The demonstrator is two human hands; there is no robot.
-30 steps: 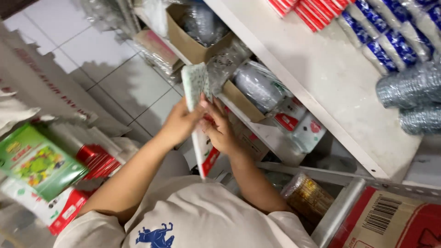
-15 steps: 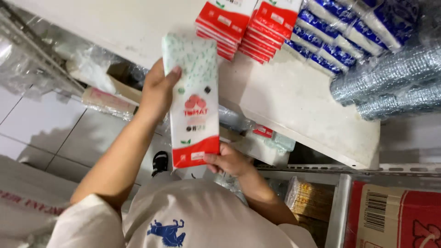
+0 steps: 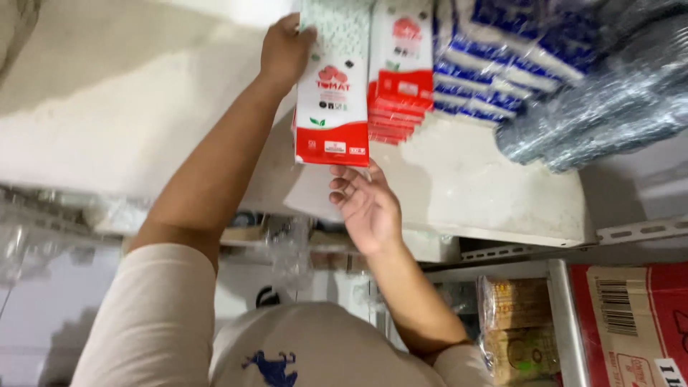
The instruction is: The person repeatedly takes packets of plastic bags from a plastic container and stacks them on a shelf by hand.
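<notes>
White-and-red, the tall packet (image 3: 332,86) is gripped near its top edge by my left hand (image 3: 285,49), fingers curled round its side. My right hand (image 3: 365,204) lies open just below the packet's red bottom edge, fingertips touching or nearly touching it. The packet stands upright against the white shelf (image 3: 466,186), just beside a stack of matching red-and-white packets (image 3: 400,72). Further right lie blue-and-white packets (image 3: 494,64) and silvery wrapped bundles (image 3: 609,107); a red carton (image 3: 631,322) sits below.
</notes>
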